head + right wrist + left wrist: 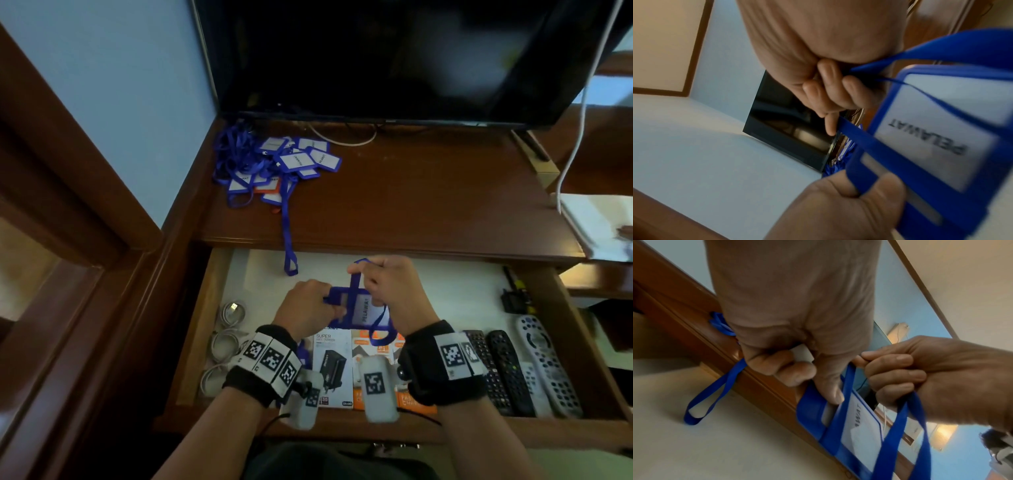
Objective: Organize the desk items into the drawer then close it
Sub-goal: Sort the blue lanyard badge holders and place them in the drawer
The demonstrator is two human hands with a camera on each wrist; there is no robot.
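Over the open drawer (219, 274), the left hand (306, 305) pinches the badge (363, 308) at nine o'clock; the right hand (394, 287) grips its strap (380, 329) toward twelve.

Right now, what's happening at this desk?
A person is tidying desk items into the open drawer. The left hand pinches the end of a blue badge holder labelled PELAWAT, while the right hand has the grip on its blue lanyard, apparently winding it around the holder. A pile of similar badges is on the desktop, one strap hanging over the drawer. White cables, charger boxes and remotes lie in the drawer.
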